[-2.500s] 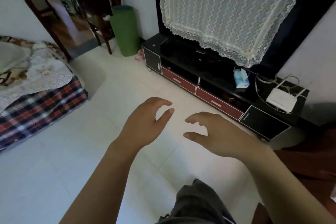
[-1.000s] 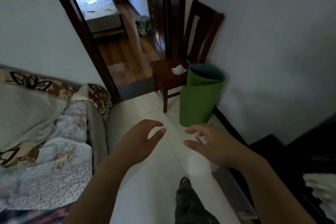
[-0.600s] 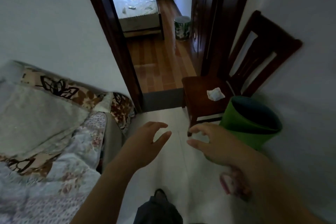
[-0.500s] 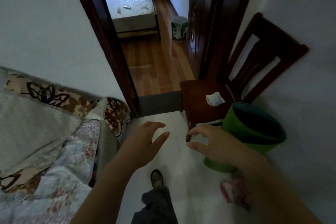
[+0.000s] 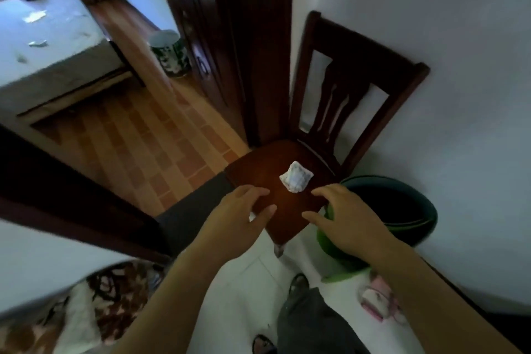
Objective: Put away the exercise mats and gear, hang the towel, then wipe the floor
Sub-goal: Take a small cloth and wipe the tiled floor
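Note:
A small crumpled white cloth (image 5: 296, 180) lies on the seat of a dark wooden chair (image 5: 356, 89) by the wall. A rolled green exercise mat (image 5: 402, 218) stands upright on the floor to the right of the chair, touching its seat corner. My left hand (image 5: 238, 218) hovers over the seat's front edge, fingers apart and empty. My right hand (image 5: 344, 221) is also empty with spread fingers, between the cloth and the mat's rim, partly covering the mat.
A dark door frame (image 5: 253, 37) and open doorway lead to a room with a wooden floor, a bed (image 5: 46, 46) and a patterned bin (image 5: 169, 52). A patterned sofa cover (image 5: 94, 310) is at lower left. Something pink (image 5: 376, 299) lies on the floor by the mat.
I have walked closer to the chair. Both hands now reach over its seat near the white cloth, and the view has tilted down onto the chair and mat.

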Available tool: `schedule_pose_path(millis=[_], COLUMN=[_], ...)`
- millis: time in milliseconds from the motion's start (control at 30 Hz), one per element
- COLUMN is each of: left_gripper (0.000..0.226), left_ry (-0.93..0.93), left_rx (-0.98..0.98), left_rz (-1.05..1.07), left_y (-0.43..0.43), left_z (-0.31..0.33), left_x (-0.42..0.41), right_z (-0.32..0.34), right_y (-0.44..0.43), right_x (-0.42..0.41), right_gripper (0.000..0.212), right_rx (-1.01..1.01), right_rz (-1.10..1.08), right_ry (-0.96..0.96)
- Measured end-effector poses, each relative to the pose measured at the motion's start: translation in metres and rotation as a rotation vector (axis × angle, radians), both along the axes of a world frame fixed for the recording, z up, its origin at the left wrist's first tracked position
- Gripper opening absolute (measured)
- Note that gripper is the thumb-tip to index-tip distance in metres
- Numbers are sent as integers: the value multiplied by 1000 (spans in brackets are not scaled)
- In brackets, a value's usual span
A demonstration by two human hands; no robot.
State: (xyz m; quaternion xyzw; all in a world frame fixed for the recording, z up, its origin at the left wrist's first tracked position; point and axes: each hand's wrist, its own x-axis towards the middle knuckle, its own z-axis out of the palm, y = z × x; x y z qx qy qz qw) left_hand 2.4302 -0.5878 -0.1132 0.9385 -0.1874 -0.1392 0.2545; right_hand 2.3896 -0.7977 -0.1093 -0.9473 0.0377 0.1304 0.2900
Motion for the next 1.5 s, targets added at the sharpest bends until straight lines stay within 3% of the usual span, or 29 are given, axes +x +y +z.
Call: schedule_pose_path(millis=[100, 367, 567, 900, 1233, 1400, 1500], left_gripper=[42, 48, 48, 51, 60, 67, 69], left_ry=[-16, -26, 70, 218, 172, 199, 169], left_rx=[-10, 203, 112, 181, 433, 557, 624], left_rz=[-82, -213, -291, -626, -976, -1016, -1001], left_y=[-20, -40, -66, -75, -90, -106, -112], left_z=[-11, -27, -40, -104, -249, -348, -400], left_x=[64, 205, 269, 380, 462, 469, 475], right_z=[-13, -41, -54, -113, -254, -349, -410], right_y=[-19, -58, -75, -36, 5, -3, -14], right_x=[46, 167, 213, 255, 297, 311, 315], right_gripper=[53, 57, 58, 53, 64, 69, 64], right_rx=[-15, 82, 84, 67, 78, 60, 21], right_rz=[-92, -185, -275, -521, -713, -680, -650], right_ry=[0, 33, 61, 174, 197, 268, 219])
